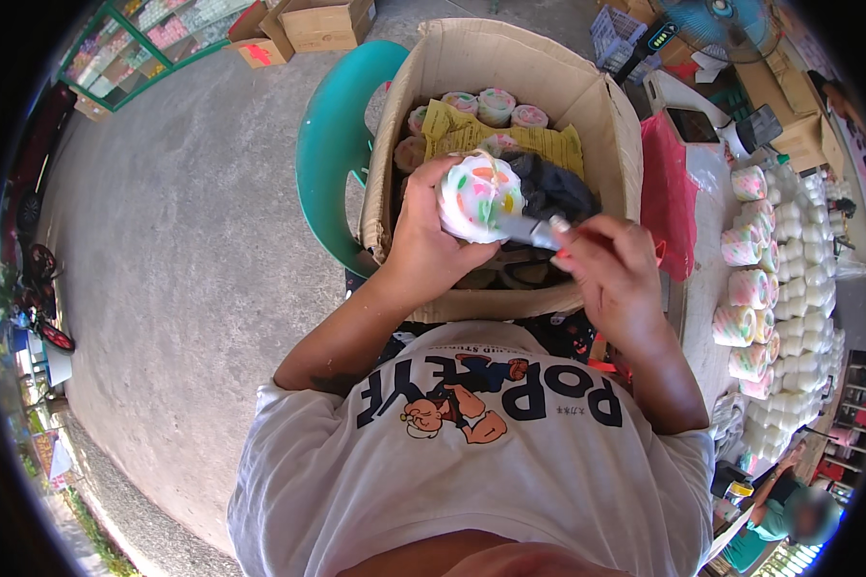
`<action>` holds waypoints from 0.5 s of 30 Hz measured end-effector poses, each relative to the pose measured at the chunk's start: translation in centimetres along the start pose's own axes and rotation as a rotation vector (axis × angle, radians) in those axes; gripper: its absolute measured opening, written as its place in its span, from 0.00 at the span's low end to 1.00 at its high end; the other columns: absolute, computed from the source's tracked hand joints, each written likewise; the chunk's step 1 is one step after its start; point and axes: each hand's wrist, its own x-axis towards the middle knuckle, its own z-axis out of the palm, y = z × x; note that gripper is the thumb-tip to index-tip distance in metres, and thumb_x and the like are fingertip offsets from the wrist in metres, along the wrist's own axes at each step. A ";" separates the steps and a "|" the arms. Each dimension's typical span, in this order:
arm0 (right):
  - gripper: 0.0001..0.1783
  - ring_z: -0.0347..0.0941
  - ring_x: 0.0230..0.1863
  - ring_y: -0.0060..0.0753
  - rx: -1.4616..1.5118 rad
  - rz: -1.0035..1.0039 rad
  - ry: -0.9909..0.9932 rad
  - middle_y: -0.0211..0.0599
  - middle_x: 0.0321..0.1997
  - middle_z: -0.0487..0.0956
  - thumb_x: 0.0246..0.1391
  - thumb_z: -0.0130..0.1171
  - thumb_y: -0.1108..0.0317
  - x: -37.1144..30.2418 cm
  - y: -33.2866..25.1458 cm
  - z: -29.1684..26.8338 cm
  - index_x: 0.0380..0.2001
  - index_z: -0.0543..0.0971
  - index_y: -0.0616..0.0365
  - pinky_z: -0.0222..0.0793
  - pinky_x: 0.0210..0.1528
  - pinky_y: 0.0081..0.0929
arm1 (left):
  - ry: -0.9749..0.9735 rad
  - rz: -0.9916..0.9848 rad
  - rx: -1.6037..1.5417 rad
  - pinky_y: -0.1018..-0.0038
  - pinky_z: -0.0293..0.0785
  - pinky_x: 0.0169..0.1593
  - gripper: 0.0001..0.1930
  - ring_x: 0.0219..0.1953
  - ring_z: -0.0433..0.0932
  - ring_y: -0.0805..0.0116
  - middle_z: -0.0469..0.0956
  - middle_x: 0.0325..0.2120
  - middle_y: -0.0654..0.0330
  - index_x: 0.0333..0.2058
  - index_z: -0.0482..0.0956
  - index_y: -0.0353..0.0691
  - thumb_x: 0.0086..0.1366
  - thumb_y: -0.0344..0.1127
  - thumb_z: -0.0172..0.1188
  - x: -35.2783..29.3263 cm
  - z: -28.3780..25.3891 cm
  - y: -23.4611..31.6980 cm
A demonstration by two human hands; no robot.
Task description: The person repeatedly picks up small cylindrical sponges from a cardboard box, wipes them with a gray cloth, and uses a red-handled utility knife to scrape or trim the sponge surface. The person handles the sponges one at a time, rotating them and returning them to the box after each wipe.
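Note:
My left hand (pixel 423 226) is wrapped round a white candle (pixel 464 204) with coloured chips in its wax and a string wick across its top. In my right hand (pixel 614 264) is a small knife (pixel 529 230), its blade against the candle's lower right side. Both hands are above an open cardboard box (pixel 515 46). Inside the box, similar candles (pixel 496 106) stand along the far side, beside a yellow printed sheet (pixel 558 144) and a crumpled dark bundle (pixel 553 188). What lies deeper in the box is partly hidden by my hands.
A green plastic chair (pixel 322 144) curves round the box's left side. To the right, a table holds several chip-coloured candles (pixel 734 325), stacked white pieces (pixel 799 317), a pink sheet (pixel 666 192) and a phone (pixel 693 125). A fan (pixel 722 29) stands beyond; another person (pixel 770 524) is at lower right.

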 end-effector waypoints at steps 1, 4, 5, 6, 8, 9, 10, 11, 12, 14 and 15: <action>0.22 0.71 0.33 0.33 -0.062 0.022 0.042 0.32 0.35 0.72 0.41 0.66 0.73 0.1 0.1 0.0 0.44 0.80 0.49 0.66 0.37 0.30 | 0.004 0.011 0.052 0.69 0.70 0.52 0.46 0.50 0.71 0.60 0.64 0.49 0.50 0.55 0.53 0.37 0.38 0.19 0.71 -0.1 -0.1 -0.1; 0.21 0.71 0.32 0.33 0.183 0.102 -0.050 0.32 0.35 0.73 0.41 0.67 0.73 -0.3 0.9 -0.6 0.44 0.80 0.51 0.66 0.36 0.30 | 0.012 0.007 0.057 0.68 0.69 0.52 0.46 0.50 0.71 0.59 0.64 0.48 0.50 0.55 0.53 0.38 0.37 0.22 0.73 -0.3 -0.1 -0.5; 0.20 0.72 0.32 0.33 0.335 0.145 -0.078 0.32 0.34 0.73 0.42 0.67 0.73 -0.4 0.5 -0.5 0.43 0.81 0.50 0.66 0.35 0.29 | 0.012 0.000 0.034 0.67 0.69 0.52 0.47 0.50 0.71 0.58 0.64 0.48 0.49 0.55 0.54 0.38 0.37 0.23 0.74 -0.2 -0.1 -0.6; 0.20 0.72 0.33 0.32 0.307 0.119 -0.088 0.32 0.34 0.73 0.42 0.67 0.73 -0.3 0.3 -0.4 0.42 0.81 0.50 0.66 0.34 0.29 | 0.019 0.007 0.022 0.67 0.69 0.52 0.47 0.50 0.71 0.58 0.64 0.48 0.50 0.55 0.54 0.38 0.37 0.23 0.74 -0.2 0.0 -0.7; 0.19 0.72 0.33 0.32 0.250 0.066 -0.111 0.32 0.34 0.73 0.42 0.67 0.73 -0.2 0.1 -0.4 0.42 0.81 0.48 0.67 0.34 0.29 | 0.036 0.020 -0.002 0.67 0.68 0.52 0.46 0.50 0.70 0.58 0.64 0.48 0.50 0.54 0.54 0.39 0.37 0.23 0.74 -0.2 0.2 -0.7; 0.19 0.72 0.33 0.32 0.235 0.058 -0.113 0.32 0.34 0.73 0.41 0.67 0.73 -0.1 0.0 -0.4 0.42 0.81 0.48 0.67 0.34 0.29 | 0.030 0.031 0.012 0.67 0.68 0.52 0.46 0.51 0.70 0.58 0.64 0.48 0.50 0.54 0.54 0.39 0.37 0.24 0.74 -0.2 0.2 -0.7; 0.20 0.72 0.33 0.32 0.222 0.049 -0.115 0.32 0.34 0.73 0.41 0.67 0.73 0.1 0.1 -0.4 0.42 0.81 0.48 0.67 0.34 0.29 | 0.025 0.041 0.028 0.67 0.68 0.52 0.46 0.51 0.70 0.58 0.65 0.48 0.50 0.54 0.54 0.39 0.37 0.24 0.74 -0.2 0.1 -0.7; 0.20 0.72 0.33 0.32 0.208 0.039 -0.117 0.32 0.34 0.73 0.41 0.67 0.72 0.2 0.1 -0.4 0.41 0.81 0.47 0.67 0.35 0.29 | 0.019 0.052 0.043 0.67 0.67 0.53 0.46 0.51 0.70 0.58 0.65 0.48 0.50 0.54 0.54 0.39 0.38 0.24 0.74 -0.2 0.0 -0.7; 0.19 0.72 0.33 0.32 0.174 0.024 -0.109 0.31 0.34 0.73 0.41 0.67 0.72 0.4 0.2 -0.4 0.41 0.81 0.47 0.67 0.34 0.29 | 0.013 0.080 0.074 0.67 0.67 0.53 0.46 0.51 0.70 0.57 0.65 0.48 0.49 0.54 0.54 0.39 0.38 0.24 0.74 -0.1 0.0 -0.6; 0.19 0.72 0.33 0.33 0.103 -0.004 -0.091 0.31 0.34 0.73 0.41 0.68 0.72 0.8 0.3 -0.6 0.41 0.82 0.47 0.66 0.34 0.30 | -0.003 0.136 0.134 0.67 0.67 0.53 0.46 0.50 0.70 0.57 0.66 0.48 0.49 0.54 0.54 0.39 0.38 0.25 0.74 0.2 -0.1 -0.4; 0.19 0.72 0.33 0.33 0.064 -0.008 -0.074 0.31 0.34 0.73 0.41 0.68 0.72 0.9 0.5 -0.6 0.40 0.82 0.47 0.66 0.34 0.30 | 0.001 0.124 0.106 0.66 0.67 0.53 0.45 0.50 0.70 0.57 0.66 0.48 0.49 0.54 0.55 0.39 0.38 0.25 0.75 0.2 -0.1 -0.5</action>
